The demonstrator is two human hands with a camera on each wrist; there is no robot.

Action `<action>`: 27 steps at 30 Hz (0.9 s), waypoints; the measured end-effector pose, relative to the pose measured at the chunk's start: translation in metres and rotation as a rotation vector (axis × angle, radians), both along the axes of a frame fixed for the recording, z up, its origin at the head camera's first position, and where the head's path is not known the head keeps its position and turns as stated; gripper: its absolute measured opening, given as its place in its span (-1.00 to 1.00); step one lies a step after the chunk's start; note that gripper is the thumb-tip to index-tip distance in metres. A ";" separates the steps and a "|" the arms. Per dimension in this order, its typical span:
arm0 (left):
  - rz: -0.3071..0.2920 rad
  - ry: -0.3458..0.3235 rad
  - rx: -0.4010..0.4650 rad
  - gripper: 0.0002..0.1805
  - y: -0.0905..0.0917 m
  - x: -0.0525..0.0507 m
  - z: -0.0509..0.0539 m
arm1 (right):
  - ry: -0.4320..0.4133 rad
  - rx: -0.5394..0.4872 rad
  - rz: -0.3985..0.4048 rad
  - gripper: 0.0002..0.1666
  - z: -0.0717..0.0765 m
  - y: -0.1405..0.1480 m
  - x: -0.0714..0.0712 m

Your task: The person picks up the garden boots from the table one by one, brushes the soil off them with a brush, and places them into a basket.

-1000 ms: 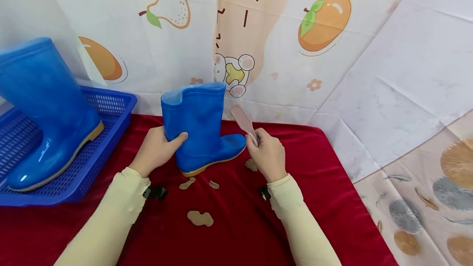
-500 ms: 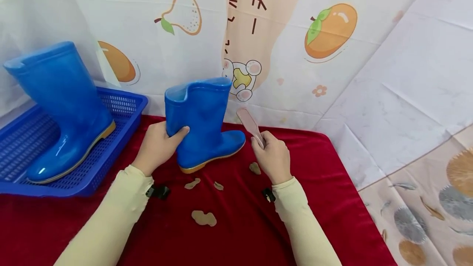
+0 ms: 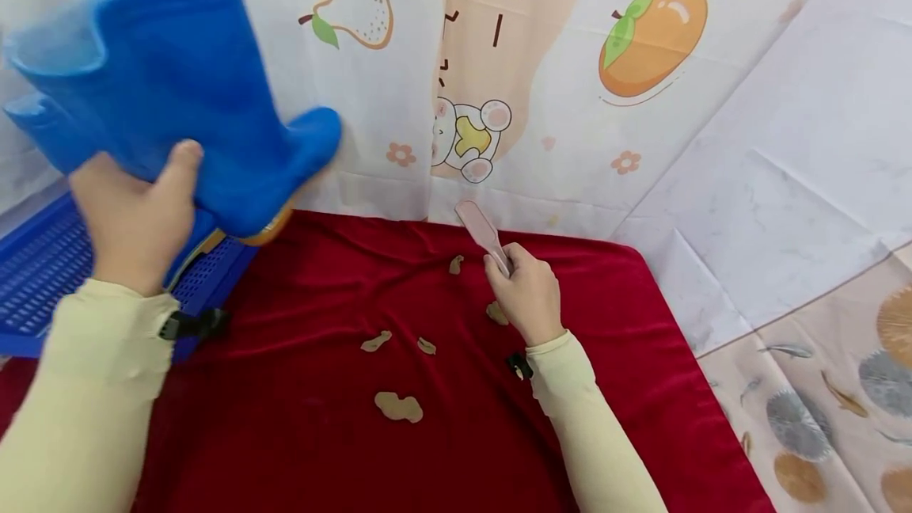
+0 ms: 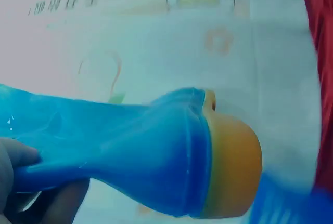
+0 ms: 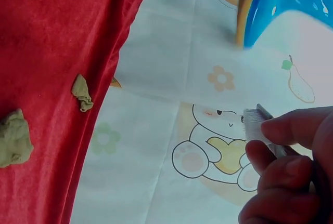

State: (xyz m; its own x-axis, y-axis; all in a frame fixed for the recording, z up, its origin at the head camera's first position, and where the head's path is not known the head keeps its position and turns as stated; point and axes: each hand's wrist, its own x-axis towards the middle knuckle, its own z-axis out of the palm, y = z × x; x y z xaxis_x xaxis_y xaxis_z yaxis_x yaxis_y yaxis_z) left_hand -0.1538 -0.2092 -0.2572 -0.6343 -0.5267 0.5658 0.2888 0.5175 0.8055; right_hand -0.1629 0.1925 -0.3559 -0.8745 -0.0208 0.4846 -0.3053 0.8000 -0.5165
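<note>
My left hand [image 3: 138, 220] grips a blue rain boot [image 3: 192, 85] by its shaft and holds it up at the left. In the left wrist view the boot's heel [image 4: 234, 167] is yellow-orange. A second blue rain boot [image 3: 36, 125] is mostly hidden behind it, over a blue slotted basket [image 3: 50, 283]. My right hand [image 3: 527, 291] holds a pale pink brush [image 3: 477, 224] by its handle, above the red cloth. Bristles [image 5: 253, 122] show on the brush in the right wrist view.
Several flat brown clay-like pieces, among them a larger one [image 3: 397, 407], lie on the red cloth [image 3: 299, 434]. A printed white curtain [image 3: 399, 101] hangs right behind the cloth's far edge.
My left hand has lifted the boot off the cloth and carried it left, over the basket. A small brown piece shows where the boot stood. My right hand with the brush has barely moved.
</note>
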 end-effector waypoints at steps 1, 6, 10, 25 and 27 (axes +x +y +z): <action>0.025 -0.031 0.003 -0.68 -0.006 0.002 0.005 | -0.003 0.002 -0.005 -0.74 0.000 0.000 0.000; 0.108 -0.295 -0.020 -0.40 -0.031 0.013 0.006 | -0.024 0.014 -0.018 -0.79 -0.002 -0.002 0.001; 0.046 -0.532 -0.060 -0.23 -0.047 0.016 -0.007 | -0.047 0.024 -0.009 -0.78 -0.004 -0.003 0.000; -0.019 -0.782 -0.098 0.03 -0.089 0.051 -0.046 | -0.071 0.026 0.025 -0.79 -0.005 -0.010 0.000; 0.029 -0.702 -0.055 0.03 -0.083 0.054 -0.046 | -0.072 0.028 0.020 -0.78 -0.005 -0.009 0.000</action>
State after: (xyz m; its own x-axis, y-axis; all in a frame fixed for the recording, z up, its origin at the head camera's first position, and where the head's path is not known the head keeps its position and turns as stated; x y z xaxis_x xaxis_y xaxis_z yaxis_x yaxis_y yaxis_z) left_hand -0.0996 -0.2926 -0.3035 -0.8453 -0.5315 0.0543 -0.3045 0.5628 0.7684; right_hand -0.1630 0.1831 -0.3611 -0.9062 -0.0509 0.4198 -0.2840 0.8088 -0.5150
